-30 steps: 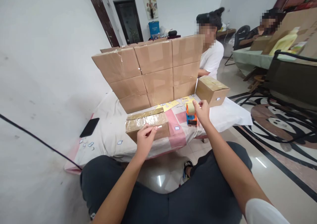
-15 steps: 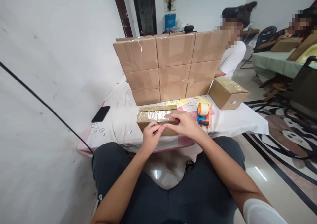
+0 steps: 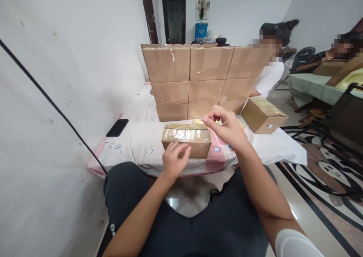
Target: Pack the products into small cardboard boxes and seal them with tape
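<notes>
A small cardboard box (image 3: 195, 151) with shiny clear tape over its top lies on the cloth-covered table in front of me. At its front face is my left hand (image 3: 174, 160), thumb and fingers apart with nothing seen between them. My right hand (image 3: 225, 126) is raised above the box's right end. Its thumb and forefinger are pinched together; what they hold, if anything, is too small to make out. Behind that hand and wrist the orange and blue tape dispenser (image 3: 241, 125) is mostly hidden.
Stacked cardboard boxes (image 3: 210, 66) form a wall behind the work. Another box (image 3: 263, 115) stands at the right. A black phone (image 3: 117, 128) and small stickers (image 3: 117, 146) lie at left. A person in a white shirt (image 3: 270, 75) sits beyond the stack.
My right hand has lifted off the box top, moving up and right, with its fingertips pinched. My left hand stays by the front face, now apart from the right. The camera view has tilted slightly.
</notes>
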The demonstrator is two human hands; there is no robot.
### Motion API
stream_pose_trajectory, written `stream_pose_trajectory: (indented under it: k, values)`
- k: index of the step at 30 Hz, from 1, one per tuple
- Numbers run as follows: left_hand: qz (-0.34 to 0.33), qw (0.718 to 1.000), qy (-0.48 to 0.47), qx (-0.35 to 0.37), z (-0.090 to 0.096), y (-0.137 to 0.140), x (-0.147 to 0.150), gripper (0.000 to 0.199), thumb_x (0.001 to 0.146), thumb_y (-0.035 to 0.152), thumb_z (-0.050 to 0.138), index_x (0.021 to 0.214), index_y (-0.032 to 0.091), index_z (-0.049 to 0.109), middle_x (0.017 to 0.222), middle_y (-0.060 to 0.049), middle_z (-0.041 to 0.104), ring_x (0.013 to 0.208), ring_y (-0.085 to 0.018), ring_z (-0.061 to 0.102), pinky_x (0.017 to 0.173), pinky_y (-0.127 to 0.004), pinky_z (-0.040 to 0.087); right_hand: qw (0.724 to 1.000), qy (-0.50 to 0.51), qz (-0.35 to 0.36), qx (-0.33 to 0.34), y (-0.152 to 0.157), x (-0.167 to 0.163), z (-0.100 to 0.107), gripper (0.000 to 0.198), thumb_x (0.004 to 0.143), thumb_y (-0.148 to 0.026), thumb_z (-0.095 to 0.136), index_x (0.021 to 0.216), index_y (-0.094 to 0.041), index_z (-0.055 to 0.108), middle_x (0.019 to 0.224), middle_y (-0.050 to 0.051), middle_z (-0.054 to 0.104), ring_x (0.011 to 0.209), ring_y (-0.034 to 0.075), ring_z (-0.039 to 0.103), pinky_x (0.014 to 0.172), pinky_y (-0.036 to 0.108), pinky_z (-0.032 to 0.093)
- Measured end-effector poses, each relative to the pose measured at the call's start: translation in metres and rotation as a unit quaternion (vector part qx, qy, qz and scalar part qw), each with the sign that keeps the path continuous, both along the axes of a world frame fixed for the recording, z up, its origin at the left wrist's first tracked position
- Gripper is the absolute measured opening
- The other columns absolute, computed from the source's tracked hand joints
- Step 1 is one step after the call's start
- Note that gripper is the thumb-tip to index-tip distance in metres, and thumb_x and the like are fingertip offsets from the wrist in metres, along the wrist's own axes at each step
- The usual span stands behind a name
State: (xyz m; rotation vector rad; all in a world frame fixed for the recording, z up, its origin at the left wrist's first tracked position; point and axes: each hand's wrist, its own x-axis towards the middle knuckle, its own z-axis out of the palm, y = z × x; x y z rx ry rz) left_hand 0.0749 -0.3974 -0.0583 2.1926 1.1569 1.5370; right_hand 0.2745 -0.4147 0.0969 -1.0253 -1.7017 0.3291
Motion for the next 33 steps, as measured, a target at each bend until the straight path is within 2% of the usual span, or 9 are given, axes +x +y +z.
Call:
stream_pose_trajectory:
  k: [4, 7, 9, 14, 17, 20, 22, 26, 33]
  values:
    - [0.108, 0.986, -0.060, 0.111, 0.010, 0.017, -0.028, 0.012, 0.092, 0.029, 0.063, 0.095, 0.020, 0.070, 0.090, -0.007, 0.065, 0.089, -0.020, 0.059, 0.086, -0.037, 0.048, 0.992, 0.015, 0.055, -0.114, 0.023, -0.015, -0.009, 0.030, 0.086, -0.044, 0.069, 0.071, -0.018, 0.067, 0.074, 0.000, 0.058, 0.068, 0.013, 0.046, 0.066, 0.030, 0.034]
    - [0.173, 0.958, -0.061, 0.220, 0.011, 0.022, -0.040, 0.028, 0.088, 0.026, 0.066, 0.115, 0.018, 0.064, 0.107, -0.012, 0.062, 0.103, -0.024, 0.060, 0.089, -0.041, 0.051, 0.984, 0.004, 0.052, -0.168, 0.048, -0.020, -0.021, 0.031, 0.081, -0.046, 0.070, 0.074, -0.016, 0.069, 0.072, 0.000, 0.059, 0.067, 0.012, 0.046, 0.064, 0.028, 0.034]
    - [0.158, 0.949, -0.011, 0.273, 0.011, 0.022, -0.039, 0.038, 0.086, 0.023, 0.067, 0.124, 0.019, 0.061, 0.118, -0.015, 0.063, 0.112, -0.027, 0.060, 0.093, -0.043, 0.051, 0.979, -0.017, 0.048, -0.197, 0.066, -0.021, -0.029, 0.032, 0.078, -0.047, 0.068, 0.074, -0.015, 0.070, 0.068, -0.001, 0.058, 0.065, 0.012, 0.046, 0.063, 0.028, 0.035]
    - [0.065, 0.957, 0.153, 0.238, 0.006, 0.019, -0.020, 0.042, 0.088, 0.022, 0.065, 0.130, 0.026, 0.063, 0.119, -0.006, 0.076, 0.119, -0.027, 0.064, 0.109, -0.048, 0.034, 0.953, -0.106, -0.005, -0.284, 0.095, -0.024, -0.052, 0.030, 0.079, -0.041, 0.064, 0.066, -0.014, 0.066, 0.057, -0.004, 0.053, 0.058, 0.010, 0.046, 0.058, 0.026, 0.035]
    - [0.056, 0.963, 0.166, 0.204, 0.000, 0.017, -0.012, 0.036, 0.092, 0.022, 0.062, 0.127, 0.029, 0.066, 0.115, -0.001, 0.078, 0.119, -0.025, 0.066, 0.115, -0.052, 0.022, 0.928, -0.186, -0.081, -0.313, 0.105, -0.026, -0.063, 0.024, 0.079, -0.038, 0.066, 0.070, -0.015, 0.069, 0.061, -0.003, 0.060, 0.061, 0.011, 0.053, 0.059, 0.024, 0.037]
    - [0.052, 0.968, 0.155, 0.192, -0.004, 0.016, -0.009, 0.033, 0.092, 0.023, 0.062, 0.124, 0.028, 0.067, 0.118, -0.001, 0.077, 0.116, -0.024, 0.068, 0.115, -0.052, 0.020, 0.909, -0.223, -0.143, -0.321, 0.120, -0.022, -0.069, 0.025, 0.072, -0.039, 0.077, 0.075, -0.015, 0.071, 0.070, 0.003, 0.068, 0.068, 0.017, 0.061, 0.061, 0.025, 0.040]
    - [0.050, 0.970, 0.147, 0.186, -0.006, 0.015, -0.009, 0.031, 0.092, 0.022, 0.062, 0.122, 0.028, 0.068, 0.118, -0.002, 0.077, 0.113, -0.024, 0.070, 0.114, -0.051, 0.022, 0.892, -0.239, -0.225, -0.311, 0.131, -0.009, -0.072, 0.029, 0.070, -0.037, 0.080, 0.084, -0.014, 0.071, 0.082, 0.011, 0.073, 0.079, 0.023, 0.066, 0.066, 0.027, 0.043]
    - [0.055, 0.972, 0.134, 0.186, -0.008, 0.015, -0.009, 0.028, 0.092, 0.018, 0.062, 0.118, 0.027, 0.068, 0.115, 0.000, 0.078, 0.109, -0.022, 0.071, 0.112, -0.049, 0.025, 0.855, -0.226, -0.371, -0.285, 0.140, 0.045, -0.078, 0.030, 0.081, -0.030, 0.070, 0.105, -0.012, 0.068, 0.105, 0.018, 0.073, 0.096, 0.028, 0.068, 0.073, 0.030, 0.046]
    - [0.051, 0.973, 0.140, 0.176, -0.004, 0.010, -0.010, 0.030, 0.092, 0.016, 0.063, 0.120, 0.027, 0.067, 0.114, 0.000, 0.079, 0.109, -0.023, 0.071, 0.111, -0.049, 0.024, 0.820, -0.202, -0.443, -0.301, 0.112, 0.158, -0.100, 0.019, 0.090, -0.031, 0.060, 0.098, -0.017, 0.070, 0.104, 0.016, 0.074, 0.095, 0.027, 0.068, 0.074, 0.033, 0.048]
